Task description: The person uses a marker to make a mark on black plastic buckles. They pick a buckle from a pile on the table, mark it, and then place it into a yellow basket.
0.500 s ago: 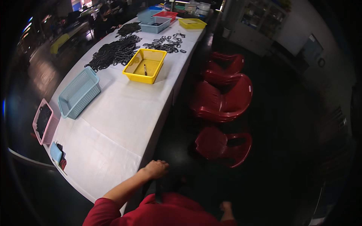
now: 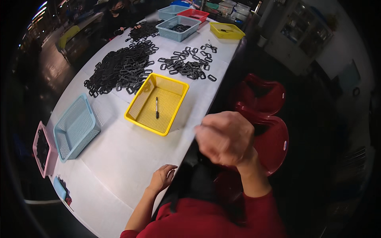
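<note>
My left hand hovers at or rests on the near edge of the white-covered table; its fingers are loosely extended, the thumb apart, and no object shows in it. Raised in front of my body, beyond the table's right edge, my right hand is curled into a fist and slightly blurred. Its inner side is hidden, so I cannot see whether it holds anything. Closest to both hands stands a yellow basket with a pen lying inside. Behind it are a big heap of black oblong rings and a looser spread of rings.
On the left stand a blue basket and a pink basket of black pieces. Farther back are another blue basket, a red basket and a yellow tray. Red chairs line the right side. A person sits at the far left.
My view has moved forward along the table, so the yellow basket and rings are nearer. My right hand has risen from low by my side to in front of me.
</note>
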`<state>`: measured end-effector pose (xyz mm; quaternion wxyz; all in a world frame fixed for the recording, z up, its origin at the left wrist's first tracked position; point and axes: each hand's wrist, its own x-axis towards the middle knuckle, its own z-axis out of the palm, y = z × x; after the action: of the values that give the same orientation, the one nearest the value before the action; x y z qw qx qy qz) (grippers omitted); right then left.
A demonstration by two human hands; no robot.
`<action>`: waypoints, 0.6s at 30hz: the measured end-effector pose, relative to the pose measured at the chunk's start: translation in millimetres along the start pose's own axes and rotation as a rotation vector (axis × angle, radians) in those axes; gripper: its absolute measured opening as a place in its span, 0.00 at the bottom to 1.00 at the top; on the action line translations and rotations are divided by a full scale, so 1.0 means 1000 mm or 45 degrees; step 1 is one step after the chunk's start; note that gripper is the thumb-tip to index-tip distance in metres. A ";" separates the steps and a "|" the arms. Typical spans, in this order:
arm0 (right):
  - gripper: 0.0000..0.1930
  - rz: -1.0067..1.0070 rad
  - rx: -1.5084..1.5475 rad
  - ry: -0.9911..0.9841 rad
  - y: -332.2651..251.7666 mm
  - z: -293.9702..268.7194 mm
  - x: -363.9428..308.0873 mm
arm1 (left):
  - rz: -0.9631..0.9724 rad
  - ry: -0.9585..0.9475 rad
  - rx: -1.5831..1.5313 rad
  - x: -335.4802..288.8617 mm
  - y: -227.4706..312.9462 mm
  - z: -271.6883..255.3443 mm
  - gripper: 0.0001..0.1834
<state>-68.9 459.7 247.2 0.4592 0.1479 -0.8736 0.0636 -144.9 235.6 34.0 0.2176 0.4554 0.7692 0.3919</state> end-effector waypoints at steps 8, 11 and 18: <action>0.12 -0.555 0.136 0.002 0.040 -0.006 0.115 | -0.179 0.306 -0.085 0.076 -0.007 -0.007 0.13; 0.11 -0.627 0.231 0.141 0.086 0.002 0.155 | -0.348 0.508 0.026 0.072 -0.048 -0.029 0.17; 0.08 -0.678 0.326 0.129 0.225 0.045 0.150 | -0.734 1.561 -0.081 0.165 -0.050 0.006 0.25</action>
<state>-255.9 632.2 350.1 0.4803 0.4253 -0.7649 0.0578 -248.0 367.5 -5.7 -0.1491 -0.0790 0.8323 0.5281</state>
